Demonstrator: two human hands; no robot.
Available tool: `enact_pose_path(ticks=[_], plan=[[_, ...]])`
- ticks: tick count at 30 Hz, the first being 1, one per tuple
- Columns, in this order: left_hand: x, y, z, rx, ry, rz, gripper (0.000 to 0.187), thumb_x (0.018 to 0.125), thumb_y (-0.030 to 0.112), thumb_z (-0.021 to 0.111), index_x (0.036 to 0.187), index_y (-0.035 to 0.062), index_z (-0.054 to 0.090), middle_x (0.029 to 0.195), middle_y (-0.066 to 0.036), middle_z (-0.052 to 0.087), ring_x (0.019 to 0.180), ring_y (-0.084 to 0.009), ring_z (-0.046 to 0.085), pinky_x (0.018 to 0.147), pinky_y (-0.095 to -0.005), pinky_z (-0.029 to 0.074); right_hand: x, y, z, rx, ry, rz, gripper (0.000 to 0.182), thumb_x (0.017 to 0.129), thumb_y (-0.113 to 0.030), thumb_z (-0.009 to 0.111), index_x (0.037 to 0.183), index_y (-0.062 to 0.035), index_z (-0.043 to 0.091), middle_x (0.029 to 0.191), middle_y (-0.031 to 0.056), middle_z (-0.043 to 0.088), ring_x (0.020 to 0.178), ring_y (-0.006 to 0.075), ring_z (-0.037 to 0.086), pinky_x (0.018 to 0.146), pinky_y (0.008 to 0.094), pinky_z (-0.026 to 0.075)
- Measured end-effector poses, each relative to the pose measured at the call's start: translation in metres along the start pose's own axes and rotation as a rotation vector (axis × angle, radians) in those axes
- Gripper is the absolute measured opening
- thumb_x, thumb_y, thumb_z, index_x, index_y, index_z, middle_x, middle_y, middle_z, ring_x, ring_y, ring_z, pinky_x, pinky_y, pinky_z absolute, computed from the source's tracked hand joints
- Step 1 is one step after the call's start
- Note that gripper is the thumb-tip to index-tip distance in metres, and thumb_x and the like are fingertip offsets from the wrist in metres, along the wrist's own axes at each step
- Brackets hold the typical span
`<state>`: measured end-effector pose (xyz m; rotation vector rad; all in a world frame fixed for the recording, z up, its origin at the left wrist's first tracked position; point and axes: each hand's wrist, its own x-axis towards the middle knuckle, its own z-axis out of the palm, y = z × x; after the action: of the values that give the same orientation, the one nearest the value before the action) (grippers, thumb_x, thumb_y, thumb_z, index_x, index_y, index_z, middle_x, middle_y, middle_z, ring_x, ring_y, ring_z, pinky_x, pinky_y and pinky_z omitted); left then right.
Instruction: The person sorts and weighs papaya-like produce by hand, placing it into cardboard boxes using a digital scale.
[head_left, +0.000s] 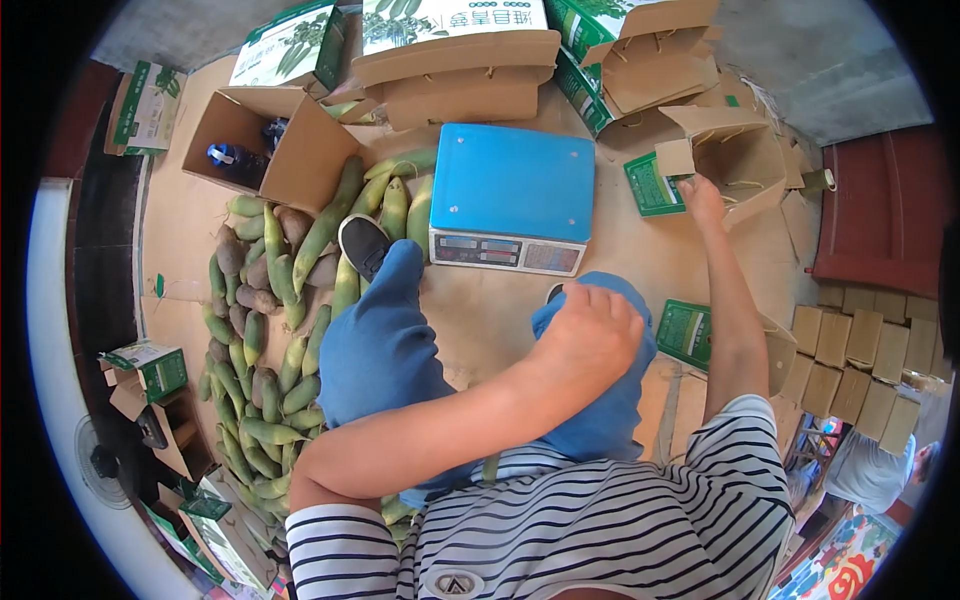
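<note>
My right hand (705, 198) reaches forward to an open green-and-brown cardboard box (745, 165), its fingers closed at the near flap. The box lies on its side, mouth towards me, with rope handles inside. My left hand (590, 325) is over my right knee, fingers curled and palm turned down. Whatever may be inside that hand is hidden. Between the two sides of the work area stands a digital scale with a blue platform (515, 180), nothing on it. Long green radishes (395, 208) lie left of the scale, beside my shoe.
A large pile of green and purplish radishes (255, 380) spreads to my left. An open carton (250, 150) holds a dark blue bottle. Printed boxes (455, 60) line the back. Another green box (690, 335) is near my right knee. Several brown cartons (850, 340) are stacked at right, near a person (870, 470).
</note>
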<state>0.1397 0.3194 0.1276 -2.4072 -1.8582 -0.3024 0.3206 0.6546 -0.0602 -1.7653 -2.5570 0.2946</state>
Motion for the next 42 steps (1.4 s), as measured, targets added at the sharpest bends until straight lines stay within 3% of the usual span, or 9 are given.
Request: enact_pose_path(ticks=[13,16,18,20,22,28,32,38,42], plan=[[-0.010,-0.002,-0.003,0.004,0.021,-0.023,0.022,0.070,0.014,0.057,0.088,0.0007,0.059,0.077,-0.009,0.057,0.069,-0.0189,0.053,0.061,-0.0303,0.041,-0.013,-0.022,0.006,-0.026,-0.115,0.092,0.028,0.084,-0.030,0.054,0.102,-0.0101,0.060,0.101,0.0165,0.063,0.097,0.0353,0.059,0.081,0.0461,0.045],[-0.015,-0.006,-0.007,-0.007,0.029,-0.030,0.022,0.070,0.014,0.057,0.087,0.0010,0.059,0.077,-0.009,0.057,0.069,-0.0190,0.053,0.061,-0.0306,0.041,-0.014,-0.026,-0.008,0.014,-0.079,0.071,0.030,0.082,-0.032,0.055,0.104,-0.0118,0.061,0.100,0.0169,0.063,0.095,0.0348,0.060,0.080,0.0460,0.046],[-0.016,-0.008,-0.008,-0.023,0.038,-0.038,0.022,0.070,0.014,0.057,0.087,0.0012,0.059,0.076,-0.008,0.056,0.069,-0.0189,0.053,0.061,-0.0306,0.041,-0.016,-0.026,-0.025,0.120,0.150,-0.062,0.030,0.083,-0.031,0.056,0.102,-0.0083,0.061,0.098,0.0191,0.063,0.093,0.0357,0.059,0.077,0.0433,0.047],[-0.018,-0.008,-0.009,-0.055,0.080,-0.052,0.022,0.069,0.014,0.058,0.087,0.0016,0.059,0.075,-0.007,0.055,0.068,-0.0187,0.053,0.061,-0.0305,0.041,-0.015,-0.018,-0.064,0.258,0.277,-0.178,0.031,0.086,-0.031,0.057,0.103,-0.0054,0.061,0.094,0.0172,0.065,0.086,0.0276,0.063,0.072,0.0357,0.048],[-0.018,-0.008,-0.011,-0.064,0.106,-0.058,0.022,0.069,0.014,0.058,0.087,0.0019,0.059,0.074,-0.006,0.054,0.068,-0.0184,0.052,0.060,-0.0304,0.041,-0.037,-0.036,-0.108,0.496,0.288,-0.213,0.029,0.091,-0.027,0.056,0.107,-0.0031,0.063,0.091,0.0080,0.067,0.083,0.0134,0.060,0.075,0.0273,0.046],[-0.017,-0.013,-0.012,-0.016,0.102,-0.043,0.023,0.068,0.013,0.059,0.088,0.0022,0.058,0.075,-0.006,0.054,0.068,-0.0181,0.052,0.059,-0.0301,0.041,-0.091,-0.108,-0.172,0.902,0.291,-0.268,0.032,0.091,-0.027,0.059,0.108,0.0004,0.062,0.097,0.0025,0.064,0.086,0.0088,0.056,0.077,0.0228,0.044],[-0.016,-0.020,-0.012,-0.022,0.130,-0.074,0.023,0.068,0.013,0.059,0.088,0.0026,0.058,0.077,-0.006,0.054,0.069,-0.0185,0.053,0.058,-0.0311,0.042,-0.103,-0.161,-0.154,0.950,0.062,-0.279,0.030,0.093,-0.026,0.054,0.108,-0.0006,0.062,0.093,0.0017,0.064,0.084,0.0065,0.055,0.075,0.0225,0.044],[-0.006,-0.036,-0.009,0.073,0.121,-0.206,0.019,0.070,0.013,0.059,0.087,0.0052,0.058,0.081,-0.007,0.052,0.075,-0.0211,0.058,0.062,-0.0322,0.047,-0.077,-0.247,-0.115,1.003,-0.099,-0.614,0.025,0.089,-0.014,0.052,0.108,0.0004,0.061,0.090,0.0043,0.063,0.081,0.0077,0.054,0.071,0.0246,0.046],[-0.005,-0.064,-0.008,0.086,-0.109,-0.268,0.019,0.075,0.017,0.064,0.089,0.0057,0.058,0.089,-0.009,0.053,0.081,-0.0242,0.059,0.067,-0.0360,0.050,-0.080,-0.295,-0.100,1.335,-0.408,-0.308,0.021,0.089,-0.006,0.046,0.102,0.0018,0.062,0.092,0.0090,0.065,0.080,0.0158,0.064,0.064,0.0307,0.052]])
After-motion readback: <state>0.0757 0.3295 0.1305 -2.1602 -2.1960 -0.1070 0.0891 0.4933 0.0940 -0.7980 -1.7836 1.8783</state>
